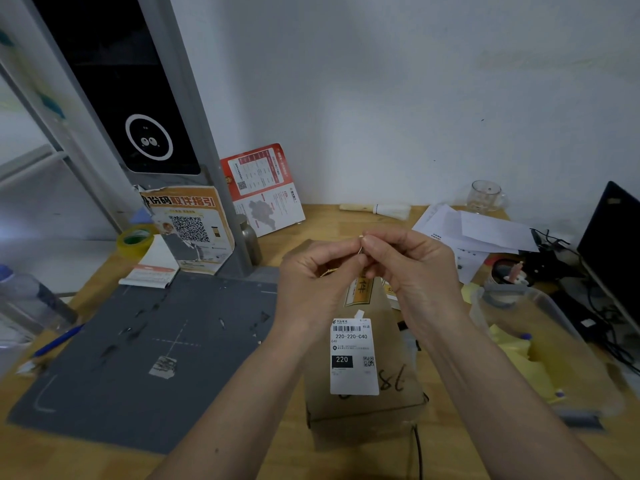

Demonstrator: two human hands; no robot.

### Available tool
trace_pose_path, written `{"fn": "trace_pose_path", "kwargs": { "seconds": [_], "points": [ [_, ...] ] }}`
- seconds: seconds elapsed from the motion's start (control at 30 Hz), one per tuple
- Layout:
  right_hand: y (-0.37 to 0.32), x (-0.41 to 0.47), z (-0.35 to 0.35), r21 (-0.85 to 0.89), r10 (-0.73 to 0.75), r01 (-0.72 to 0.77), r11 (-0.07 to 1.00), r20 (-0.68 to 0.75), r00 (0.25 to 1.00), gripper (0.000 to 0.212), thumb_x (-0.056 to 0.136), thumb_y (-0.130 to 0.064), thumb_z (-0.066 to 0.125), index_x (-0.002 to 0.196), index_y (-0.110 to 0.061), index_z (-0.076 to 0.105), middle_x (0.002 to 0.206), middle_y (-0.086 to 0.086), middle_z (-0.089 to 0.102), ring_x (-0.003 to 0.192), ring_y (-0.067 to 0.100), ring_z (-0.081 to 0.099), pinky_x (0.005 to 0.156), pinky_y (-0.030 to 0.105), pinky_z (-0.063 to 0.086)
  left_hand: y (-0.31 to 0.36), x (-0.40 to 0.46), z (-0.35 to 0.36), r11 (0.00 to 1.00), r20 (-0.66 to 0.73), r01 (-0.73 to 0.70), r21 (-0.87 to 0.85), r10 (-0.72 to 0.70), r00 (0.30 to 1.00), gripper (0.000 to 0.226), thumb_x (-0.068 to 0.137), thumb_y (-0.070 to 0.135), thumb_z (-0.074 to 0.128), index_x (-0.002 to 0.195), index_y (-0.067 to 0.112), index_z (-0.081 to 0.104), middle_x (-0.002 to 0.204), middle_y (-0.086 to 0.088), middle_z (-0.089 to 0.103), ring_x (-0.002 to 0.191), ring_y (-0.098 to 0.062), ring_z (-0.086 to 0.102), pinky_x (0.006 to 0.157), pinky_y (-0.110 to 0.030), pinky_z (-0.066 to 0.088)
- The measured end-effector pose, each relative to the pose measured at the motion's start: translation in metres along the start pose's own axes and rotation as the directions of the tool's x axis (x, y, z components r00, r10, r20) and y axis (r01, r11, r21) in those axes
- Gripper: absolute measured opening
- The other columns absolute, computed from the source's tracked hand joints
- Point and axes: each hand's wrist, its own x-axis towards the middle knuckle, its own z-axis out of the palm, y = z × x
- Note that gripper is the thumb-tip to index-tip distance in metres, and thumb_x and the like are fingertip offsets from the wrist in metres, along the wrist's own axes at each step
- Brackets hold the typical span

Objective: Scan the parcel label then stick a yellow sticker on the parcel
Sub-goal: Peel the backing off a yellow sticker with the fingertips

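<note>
A brown cardboard parcel (367, 400) lies on the wooden desk (284, 459) in front of me, with a white shipping label (353, 358) on its top and "18" handwritten beside it. My left hand (311, 282) and my right hand (415, 271) are raised together above the parcel's far end. Their fingertips pinch a small thin sticker (361, 244), seen edge-on; its colour is hard to tell. The scanner stand (152, 140) with its dark screen rises at the back left over a grey mat (145, 358).
A clear plastic bin (540, 344) holding yellow sheets stands right of the parcel. Papers, a glass cup (485, 197), cables and a laptop (609, 244) crowd the right side. Tape roll (135, 240), leaflets, a metal bottle and a blue pen (59, 341) lie at the left.
</note>
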Motion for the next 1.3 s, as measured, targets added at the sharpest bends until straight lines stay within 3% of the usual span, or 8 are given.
{"fn": "trace_pose_path", "kwargs": {
  "seconds": [0.17,0.27,0.47,0.63,0.8,0.93,1.17,1.3],
  "points": [
    [0.001,-0.001,-0.0002,-0.011,0.004,-0.004,1.0,-0.004,1.0,0.008,0.075,-0.008,0.072,0.081,-0.012,0.075,0.073,0.012,0.07,0.068,0.028,0.059,0.059,0.027,0.049,0.0009,-0.0006,-0.001,1.0,0.009,0.002,0.012,-0.002,1.0,0.02,0.077,0.006,0.073,0.096,0.01,0.076,0.097,-0.009,0.074,0.094,-0.019,0.069,0.085,-0.033,0.056],
    [0.0002,-0.0017,0.0018,0.006,0.012,-0.012,1.0,-0.005,1.0,0.013,0.066,-0.016,0.075,0.079,-0.013,0.075,0.074,0.012,0.07,0.069,0.027,0.059,0.059,0.027,0.049,0.0006,-0.001,-0.0009,1.0,-0.002,-0.003,0.024,0.003,1.0,0.019,0.077,0.005,0.073,0.095,0.011,0.076,0.097,-0.01,0.074,0.091,-0.016,0.07,0.083,-0.03,0.056],
    [0.0013,-0.0016,0.0017,-0.017,0.013,-0.014,1.0,-0.014,1.0,0.013,0.077,-0.002,0.07,0.076,-0.015,0.075,0.074,0.013,0.07,0.067,0.027,0.059,0.057,0.026,0.05,-0.0005,-0.0013,-0.002,1.0,-0.004,0.0,0.022,0.0,1.0,0.019,0.078,0.004,0.073,0.092,0.015,0.076,0.097,-0.007,0.074,0.092,-0.016,0.069,0.083,-0.029,0.056],
    [0.0012,-0.0021,0.0027,0.001,0.025,-0.025,1.0,-0.01,1.0,0.008,0.07,-0.009,0.074,0.077,-0.014,0.075,0.074,0.014,0.069,0.071,0.03,0.059,0.059,0.027,0.05,0.0003,-0.0015,-0.0023,0.999,-0.002,0.005,0.031,-0.005,1.0,0.019,0.078,0.003,0.072,0.095,0.011,0.076,0.097,-0.009,0.074,0.091,-0.017,0.07,0.083,-0.029,0.057],
    [0.0038,-0.0006,0.0024,-0.026,0.024,-0.025,0.999,-0.028,0.999,0.012,0.079,0.0,0.069,0.077,-0.011,0.074,0.075,0.016,0.068,0.072,0.031,0.059,0.059,0.027,0.05,-0.0002,-0.0015,-0.0016,1.0,-0.001,0.023,0.014,-0.023,1.0,0.02,0.079,0.0,0.071,0.094,0.011,0.075,0.096,-0.009,0.074,0.089,-0.014,0.07,0.08,-0.023,0.056],
    [0.0047,0.0001,0.0011,-0.019,0.032,-0.032,0.999,-0.024,0.999,0.009,0.078,-0.002,0.07,0.079,-0.01,0.074,0.076,0.017,0.068,0.071,0.03,0.059,0.06,0.027,0.05,-0.001,-0.0009,-0.0018,1.0,0.0,0.024,0.017,-0.024,1.0,0.02,0.079,0.002,0.072,0.094,0.013,0.076,0.097,-0.008,0.074,0.092,-0.019,0.069,0.083,-0.027,0.057],
    [0.0066,0.0012,-0.0016,-0.04,0.024,-0.024,0.999,-0.019,1.0,0.006,0.078,-0.002,0.07,0.081,-0.007,0.072,0.083,0.024,0.067,0.075,0.034,0.06,0.062,0.03,0.051,-0.0014,-0.0002,0.0006,0.999,0.002,0.039,0.021,-0.039,0.999,0.021,0.079,0.0,0.072,0.094,0.014,0.075,0.095,-0.007,0.074,0.085,-0.008,0.069,0.075,-0.017,0.054],
    [0.0058,0.002,-0.0029,-0.041,0.031,-0.031,0.999,-0.018,0.999,0.007,0.081,-0.001,0.067,0.082,-0.006,0.072,0.077,0.02,0.066,0.072,0.033,0.058,0.059,0.028,0.051,-0.0011,0.0005,0.0006,0.999,0.014,0.034,0.025,-0.035,0.999,0.021,0.079,-0.001,0.071,0.096,0.011,0.075,0.096,-0.007,0.075,0.088,-0.011,0.07,0.078,-0.018,0.055]
  ]
}}
